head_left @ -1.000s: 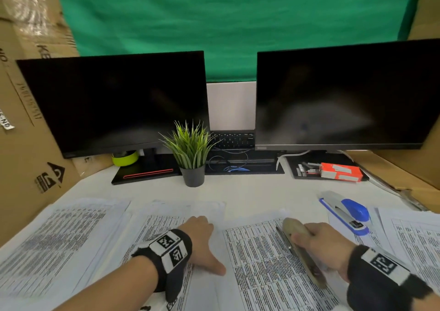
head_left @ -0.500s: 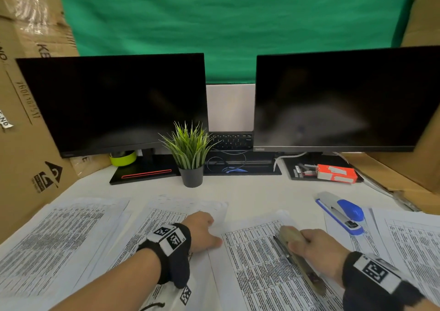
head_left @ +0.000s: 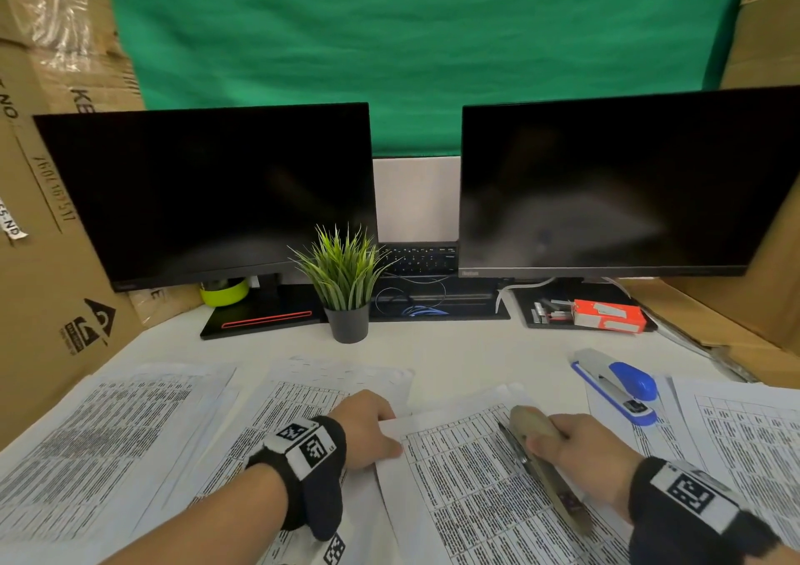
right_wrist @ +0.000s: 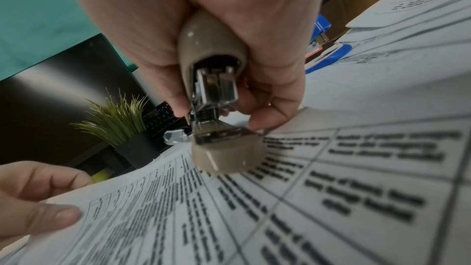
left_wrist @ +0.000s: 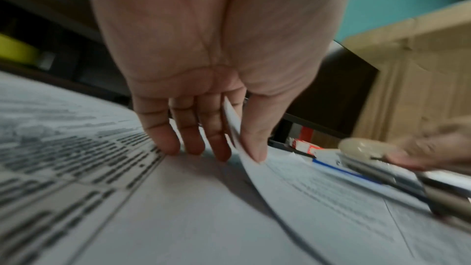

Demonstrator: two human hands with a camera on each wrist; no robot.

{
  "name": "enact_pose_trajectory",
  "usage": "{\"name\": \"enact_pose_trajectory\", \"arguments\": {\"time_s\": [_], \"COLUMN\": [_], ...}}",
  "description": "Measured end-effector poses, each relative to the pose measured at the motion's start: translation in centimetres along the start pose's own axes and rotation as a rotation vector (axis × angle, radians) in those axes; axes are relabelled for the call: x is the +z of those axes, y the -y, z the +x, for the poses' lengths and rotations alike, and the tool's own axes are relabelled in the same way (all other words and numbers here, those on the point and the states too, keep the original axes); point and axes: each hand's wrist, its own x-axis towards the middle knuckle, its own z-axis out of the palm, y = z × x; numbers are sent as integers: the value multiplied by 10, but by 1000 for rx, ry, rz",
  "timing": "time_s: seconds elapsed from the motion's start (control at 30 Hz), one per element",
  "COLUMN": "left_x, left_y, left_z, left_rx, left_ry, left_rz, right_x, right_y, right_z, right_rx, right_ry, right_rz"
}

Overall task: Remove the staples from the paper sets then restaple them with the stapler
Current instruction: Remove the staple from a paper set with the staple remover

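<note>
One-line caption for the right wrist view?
Right hand grips beige stapler over printed paper set; left hand pinches its corner.

Two monitors (head_left: pixel 208 192) stood side by side at the back of the desk (head_left: pixel 454 356), a potted plant (head_left: pixel 344 283) before their gap. A stapler (head_left: pixel 614 385) lay right of the middle paper set (head_left: pixel 485 486); behind it sat what seemed a staple box (head_left: pixel 608 315). More papers (head_left: pixel 104 426) lay leftward.

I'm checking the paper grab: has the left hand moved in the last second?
Yes. The left hand has slid slightly forward, toward the plant pot, and now pinches the left edge of the centre paper set.
</note>
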Motion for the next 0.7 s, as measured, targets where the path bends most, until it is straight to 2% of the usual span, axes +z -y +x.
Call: {"name": "enact_pose_trajectory", "arguments": {"time_s": [0.13, 0.27, 0.37, 0.47, 0.63, 0.7], "left_x": [2, 9, 12, 8, -2, 0], "left_y": [-6, -11, -15, -22, -32, -38], "left_z": [-11, -23, -29, -27, -13, -10], "left_rx": [83, 107, 109, 106, 61, 76], "left_ry": [13, 168, 207, 204, 97, 145], "left_rz": [109, 283, 351, 337, 235, 287], "right_x": [-2, -6, -8, -9, -9, -10], "right_y": [1, 0, -1, -5, -8, -9], "right_z": [-4, -8, -10, -10, -10, -9], "right_rx": [-27, -40, -28, -17, -8, -15], "right_ry": [-19, -20, -15, -7, 1, -3], "right_rz": [-14, -6, -7, -14, 6, 7]}}
